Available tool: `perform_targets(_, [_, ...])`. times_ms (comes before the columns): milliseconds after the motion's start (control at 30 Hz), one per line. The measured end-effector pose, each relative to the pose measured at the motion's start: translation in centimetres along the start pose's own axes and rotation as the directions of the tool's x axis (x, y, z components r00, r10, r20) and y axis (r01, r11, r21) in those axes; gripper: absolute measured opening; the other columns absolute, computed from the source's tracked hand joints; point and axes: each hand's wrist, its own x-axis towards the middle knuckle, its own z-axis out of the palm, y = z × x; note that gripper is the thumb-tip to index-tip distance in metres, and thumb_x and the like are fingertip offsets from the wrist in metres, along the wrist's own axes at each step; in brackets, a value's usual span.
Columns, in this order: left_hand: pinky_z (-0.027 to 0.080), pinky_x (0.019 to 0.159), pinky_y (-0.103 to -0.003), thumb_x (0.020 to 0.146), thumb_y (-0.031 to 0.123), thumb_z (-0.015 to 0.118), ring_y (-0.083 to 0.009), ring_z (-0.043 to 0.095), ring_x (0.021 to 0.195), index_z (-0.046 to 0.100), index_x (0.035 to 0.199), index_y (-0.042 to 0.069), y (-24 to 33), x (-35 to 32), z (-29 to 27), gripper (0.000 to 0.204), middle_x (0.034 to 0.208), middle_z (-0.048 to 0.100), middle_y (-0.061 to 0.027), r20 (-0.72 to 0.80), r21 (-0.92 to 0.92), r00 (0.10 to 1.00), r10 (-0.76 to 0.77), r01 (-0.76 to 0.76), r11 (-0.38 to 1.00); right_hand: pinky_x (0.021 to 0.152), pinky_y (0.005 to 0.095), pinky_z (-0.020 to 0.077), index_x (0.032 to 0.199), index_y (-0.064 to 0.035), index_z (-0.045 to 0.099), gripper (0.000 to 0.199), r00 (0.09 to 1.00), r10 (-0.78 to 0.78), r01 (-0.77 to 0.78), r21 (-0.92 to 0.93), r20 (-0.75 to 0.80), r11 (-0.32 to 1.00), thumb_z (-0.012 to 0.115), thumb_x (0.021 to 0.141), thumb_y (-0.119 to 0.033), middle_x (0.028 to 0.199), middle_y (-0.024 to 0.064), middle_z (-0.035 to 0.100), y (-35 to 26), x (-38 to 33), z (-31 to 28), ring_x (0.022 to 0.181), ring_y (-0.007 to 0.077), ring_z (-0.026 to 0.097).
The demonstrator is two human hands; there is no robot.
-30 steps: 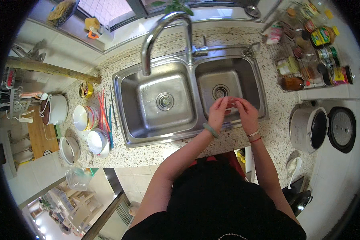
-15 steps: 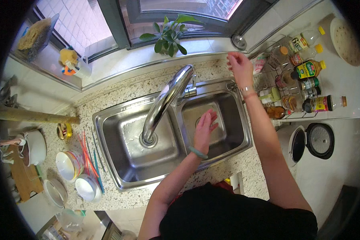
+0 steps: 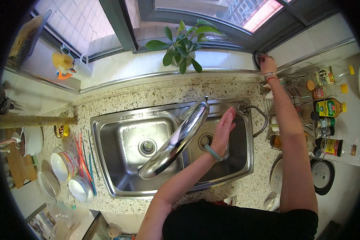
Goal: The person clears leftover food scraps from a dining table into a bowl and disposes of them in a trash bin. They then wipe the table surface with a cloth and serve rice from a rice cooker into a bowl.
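Note:
My left hand (image 3: pixel 225 130) hovers over the right basin (image 3: pixel 238 154) of the double steel sink, fingers stretched out and holding nothing. A green bangle sits on that wrist. Far out to the right, my right hand (image 3: pixel 268 65) is on the window ledge with bent fingers at a small round metal dish (image 3: pixel 257 61). The fingers partly cover the dish, and what lies inside it is too small to make out. Between the basins arches a chrome faucet (image 3: pixel 176 140), its spout over the left basin (image 3: pixel 120 160). No stream of water shows.
A leafy plant (image 3: pixel 183 50) stands on the ledge. Bottles and jars (image 3: pixel 326 108) fill a wire rack under my right forearm. Stacked bowls (image 3: pixel 61 166) and chopsticks (image 3: pixel 85 164) lie left of the sink. A dark hose (image 3: pixel 264 120) curves at the sink's right corner.
My right hand has reached forward and right to the metal dish on the ledge. My left hand has shifted slightly right, still over the right basin. The view has moved too.

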Motion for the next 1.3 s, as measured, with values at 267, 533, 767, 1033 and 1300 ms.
perform_targets(267, [0.034, 0.107, -0.035, 0.102, 0.037, 0.042, -0.0199, 0.040, 0.132, 0.040, 0.142, 0.007, -1.0, -2.5, -1.4, 0.050, 0.142, 0.044, -0.0072, -0.103, 0.024, 0.993, 0.050, -0.048, 0.999, 0.075, 0.0425, 0.0517, 0.094, -0.0036, 0.066, 0.022, 0.991, -0.029, 0.054, 0.191, -0.132, 0.980, 0.064, 0.081, -0.021, 0.088, 0.0186, 0.068, -2.5, -3.5, -7.4, 0.082, 0.0362, 0.065])
perform_targets(533, [0.033, 0.108, -0.038, 0.102, 0.037, 0.040, -0.0235, 0.039, 0.133, 0.035, 0.143, 0.005, 1.4, -12.0, -7.3, 0.052, 0.143, 0.042, -0.0132, -0.309, 0.036, 0.927, 0.214, -0.214, 0.976, 0.071, 0.0329, 0.0512, 0.096, -0.0024, 0.064, 0.015, 0.960, -0.227, 0.063, 0.662, 0.165, 0.747, 0.062, 0.085, -0.013, 0.082, 0.0120, 0.067, -13.9, -27.3, -17.5, 0.076, 0.0226, 0.066])
perform_targets(767, [0.027, 0.107, -0.040, 0.095, 0.037, 0.053, -0.0165, 0.038, 0.129, 0.034, 0.145, 0.012, -0.4, -18.5, -22.3, 0.058, 0.142, 0.042, -0.0057, -0.824, -0.107, 0.564, 0.052, -0.245, 0.964, 0.073, 0.0397, 0.0501, 0.086, -0.0037, 0.063, 0.012, 0.735, -0.638, 0.237, 0.796, 0.229, 0.558, 0.069, 0.078, -0.011, 0.086, 0.0149, 0.064, -29.3, -41.5, -4.8, 0.081, 0.0332, 0.063])
perform_targets(1033, [0.019, 0.109, -0.048, 0.089, 0.016, 0.051, -0.0208, 0.028, 0.137, 0.032, 0.146, 0.012, -3.2, -18.7, -33.3, 0.061, 0.148, 0.036, -0.0085, -0.862, -0.266, 0.486, -0.146, -0.186, 0.946, 0.078, 0.0475, 0.0491, 0.090, -0.0034, 0.059, 0.010, 0.591, -0.645, 0.241, 0.657, 0.484, 0.714, 0.059, 0.082, -0.008, 0.097, 0.0199, 0.062, -40.2, -45.0, 11.4, 0.091, 0.0390, 0.061])
perform_targets(1300, [0.028, 0.108, -0.034, 0.088, 0.005, 0.047, -0.0221, 0.039, 0.130, 0.037, 0.142, -0.001, -10.1, -14.3, -43.4, 0.055, 0.143, 0.042, -0.0125, -0.894, -0.045, 0.446, 0.039, -0.177, 0.983, 0.075, 0.0474, 0.0498, 0.092, -0.0031, 0.058, 0.016, 0.581, -0.684, 0.347, 0.627, 0.441, 0.698, 0.063, 0.082, -0.015, 0.094, 0.0176, 0.064, -42.7, -46.9, 18.3, 0.088, 0.0375, 0.062])
